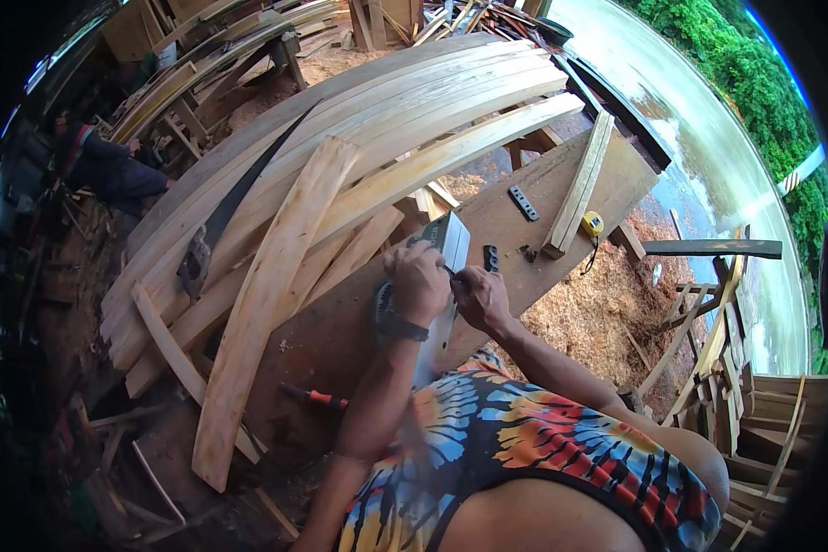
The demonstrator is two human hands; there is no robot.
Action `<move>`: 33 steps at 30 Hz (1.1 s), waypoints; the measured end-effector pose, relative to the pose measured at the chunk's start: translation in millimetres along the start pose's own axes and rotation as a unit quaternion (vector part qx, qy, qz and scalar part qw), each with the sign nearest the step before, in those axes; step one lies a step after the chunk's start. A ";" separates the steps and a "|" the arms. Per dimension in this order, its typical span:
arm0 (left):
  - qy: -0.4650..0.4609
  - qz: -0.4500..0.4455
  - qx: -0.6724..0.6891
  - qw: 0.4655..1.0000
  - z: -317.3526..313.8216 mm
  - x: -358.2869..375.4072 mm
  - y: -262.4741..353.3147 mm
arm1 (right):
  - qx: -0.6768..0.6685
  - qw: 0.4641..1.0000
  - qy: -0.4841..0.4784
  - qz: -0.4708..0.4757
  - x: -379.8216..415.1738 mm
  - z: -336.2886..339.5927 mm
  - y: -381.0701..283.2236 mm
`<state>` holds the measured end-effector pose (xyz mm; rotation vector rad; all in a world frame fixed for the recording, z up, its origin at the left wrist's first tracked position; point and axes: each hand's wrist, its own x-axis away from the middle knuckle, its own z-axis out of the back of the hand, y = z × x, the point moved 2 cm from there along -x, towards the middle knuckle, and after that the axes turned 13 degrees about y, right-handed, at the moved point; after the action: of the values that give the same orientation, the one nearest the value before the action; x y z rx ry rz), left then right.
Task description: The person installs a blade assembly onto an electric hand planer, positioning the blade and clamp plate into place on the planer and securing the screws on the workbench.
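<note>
A grey metal-bodied tool (pixel 453 241) stands at the middle of the brown board. My left hand (pixel 419 283), with a dark band at its wrist, is closed against the tool's left side, its fingers curled. From the right, my right hand (pixel 481 299) pinches a thin dark item at the tool's edge; its tip is hidden between the hands. Just right of the hands lies a black piece with holes (pixel 492 258), and a similar holed piece (pixel 523 202) lies farther up the board. A red-and-black handled tool (pixel 317 397) rests left of my left forearm.
Long pale planks (pixel 386 101) spread across the upper left, with a handsaw (pixel 239 189) on them. A yellow tape measure (pixel 592 223) sits beside two short timbers (pixel 580 189). Wood shavings (pixel 584 322) cover the ground at right. Another person (pixel 110 166) is at far left.
</note>
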<state>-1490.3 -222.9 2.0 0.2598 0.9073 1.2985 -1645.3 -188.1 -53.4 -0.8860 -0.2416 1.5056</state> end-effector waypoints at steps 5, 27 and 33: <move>-0.001 0.001 -0.010 1.000 1.0 0.6 1.9 | 0.007 0.999 -0.006 0.036 0.1 -1.3 4.9; 0.001 0.005 -0.018 1.000 0.4 1.2 1.1 | 0.021 0.994 -0.053 0.095 -13.6 12.6 -8.0; -0.009 0.008 -0.021 1.000 0.2 1.3 0.9 | 0.006 0.998 -0.065 0.009 -12.4 7.5 -7.0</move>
<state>-1490.9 -221.4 2.0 0.2463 0.8640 1.3266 -1646.2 -195.6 -39.2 -0.7839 -0.3195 1.5824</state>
